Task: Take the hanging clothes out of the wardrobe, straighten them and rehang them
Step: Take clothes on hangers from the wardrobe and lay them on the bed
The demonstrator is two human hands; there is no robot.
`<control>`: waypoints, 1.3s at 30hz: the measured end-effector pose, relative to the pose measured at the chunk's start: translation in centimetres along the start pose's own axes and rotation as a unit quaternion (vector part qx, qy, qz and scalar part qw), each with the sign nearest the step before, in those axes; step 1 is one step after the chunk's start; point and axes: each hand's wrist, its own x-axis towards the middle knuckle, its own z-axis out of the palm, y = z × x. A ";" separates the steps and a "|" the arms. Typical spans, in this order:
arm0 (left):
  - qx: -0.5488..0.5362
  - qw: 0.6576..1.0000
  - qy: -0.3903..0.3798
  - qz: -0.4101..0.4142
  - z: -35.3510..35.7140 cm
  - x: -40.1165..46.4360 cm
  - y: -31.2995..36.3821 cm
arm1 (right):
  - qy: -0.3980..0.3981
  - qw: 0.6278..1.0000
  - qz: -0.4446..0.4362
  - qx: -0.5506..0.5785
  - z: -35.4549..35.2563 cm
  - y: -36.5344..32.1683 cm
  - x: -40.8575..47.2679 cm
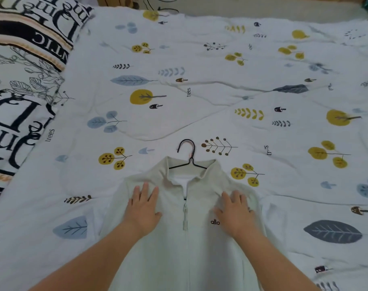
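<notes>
While I watch through the head camera, I log: one pale zip jacket (187,244) on a black hanger (188,159), flat on the bed (199,85); left hand (144,208) and right hand (235,211) pressing its chest, fingers straight; patterned pillow (21,66) at left.

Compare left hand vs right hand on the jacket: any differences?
The left hand lies left of the zipper on plain fabric; the right hand lies right of it, beside the logo. Left fingers are sharp, right ones blurred. Both press flat, fingers straight, on the jacket.
</notes>
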 end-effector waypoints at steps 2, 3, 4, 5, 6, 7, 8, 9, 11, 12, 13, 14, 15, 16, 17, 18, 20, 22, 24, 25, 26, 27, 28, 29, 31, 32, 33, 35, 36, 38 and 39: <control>-0.023 1.000 0.007 0.007 -1.7 -1.2 0.0 | 0.007 1.000 -0.022 -0.011 -1.3 -0.2 -1.7; -0.040 0.999 0.025 0.008 -2.4 -1.9 0.0 | 0.004 0.999 -0.030 -0.013 -2.0 -0.3 -2.7; -0.058 0.997 0.044 0.009 -3.1 -2.9 0.0 | -0.001 0.999 -0.035 -0.013 -2.6 -0.4 -3.8; -0.075 0.996 0.054 0.012 -3.8 -3.9 0.1 | -0.003 0.999 -0.042 -0.008 -3.2 -0.5 -4.9; -0.094 0.994 0.055 0.017 -4.5 -4.9 0.1 | -0.007 0.999 -0.050 -0.001 -3.9 -0.5 -6.0; -0.111 0.992 0.051 0.023 -5.0 -6.0 0.1 | -0.012 0.998 -0.062 0.005 -4.5 -0.4 -7.1; -0.121 0.992 0.037 0.028 -5.6 -7.2 0.1 | -0.023 0.997 -0.077 0.007 -5.1 -0.3 -8.1; -0.123 0.992 0.017 0.030 -6.2 -8.4 0.1 | -0.038 0.995 -0.092 0.004 -5.7 -0.1 -9.2; -0.114 0.993 -0.025 0.031 -7.2 -11.2 -0.1 | -0.067 0.991 -0.112 -0.014 -7.0 0.1 -11.4; -0.104 0.993 -0.046 0.029 -7.8 -12.7 -0.1 | -0.076 0.990 -0.118 -0.029 -7.7 0.3 -12.5; -0.096 0.993 -0.065 0.030 -8.3 -14.3 0.0 | -0.081 0.988 -0.126 -0.046 -8.4 0.4 -13.6; -0.092 0.992 -0.076 0.029 -8.9 -16.0 0.0 | -0.084 0.985 -0.134 -0.062 -9.0 0.5 -14.7; -0.092 0.992 -0.077 0.030 -9.3 -17.4 0.1 | -0.084 0.983 -0.143 -0.075 -9.5 0.6 -15.6; -0.094 0.993 -0.071 0.027 -9.7 -19.0 0.1 | -0.084 0.981 -0.153 -0.089 -10.1 0.6 -16.5; -0.100 0.993 -0.059 0.021 -10.1 -20.7 0.1 | -0.081 0.977 -0.166 -0.104 -10.6 0.7 -17.5; -0.109 0.993 -0.043 0.011 -10.5 -22.5 0.1 | -0.078 0.973 -0.179 -0.119 -11.1 0.8 -18.5; -0.134 0.991 -0.013 -0.012 -10.8 -26.1 0.1 | -0.076 0.964 -0.203 -0.151 -12.1 1.1 -20.3; -0.149 0.988 0.007 -0.033 -10.5 -29.9 -0.1 | -0.074 0.955 -0.221 -0.184 -12.9 1.3 -22.3; -0.159 0.986 0.017 -0.050 -10.0 -33.2 -0.5 | -0.072 0.947 -0.238 -0.203 -13.4 1.2 -24.2; -0.163 0.985 0.024 -0.060 -9.8 -34.7 -0.8 | -0.072 0.943 -0.248 -0.210 -13.6 1.1 -25.1; -0.170 0.982 0.033 -0.073 -9.5 -36.4 -1.0 | -0.072 0.938 -0.258 -0.219 -13.7 0.9 -26.0; -0.176 0.979 0.039 -0.090 -9.0 -38.0 -1.3 | -0.073 0.933 -0.267 -0.229 -13.8 0.5 -26.9; -0.178 0.977 0.045 -0.108 -8.6 -39.6 -1.7 | -0.073 0.929 -0.275 -0.238 -13.8 0.1 -27.8; -0.181 0.974 0.048 -0.124 -8.1 -41.1 -2.1 | -0.073 0.925 -0.282 -0.245 -13.7 -0.4 -28.8; -0.191 0.969 0.054 -0.147 -7.2 -44.1 -3.1 | -0.070 0.914 -0.304 -0.258 -13.5 -1.8 -30.9; -0.200 0.965 0.060 -0.159 -6.8 -45.6 -3.6 | -0.065 0.908 -0.319 -0.264 -13.3 -2.7 -31.9; -0.208 0.960 0.066 -0.174 -6.3 -47.2 -4.1 | -0.061 0.901 -0.333 -0.270 -13.0 -3.6 -33.1; -0.216 0.952 0.082 -0.200 -5.2 -50.5 -5.2 | -0.053 0.887 -0.359 -0.284 -12.1 -5.7 -35.5; -0.218 0.949 0.089 -0.212 -4.5 -52.1 -5.8 | -0.048 0.879 -0.374 -0.292 -11.6 -6.9 -36.9; -0.226 0.941 0.096 -0.233 -2.8 -55.6 -7.2 | -0.041 0.860 -0.405 -0.308 -10.3 -9.4 -39.8; -0.234 0.937 0.096 -0.243 -1.8 -57.4 -7.9 | -0.039 0.851 -0.418 -0.315 -9.4 -10.7 -41.5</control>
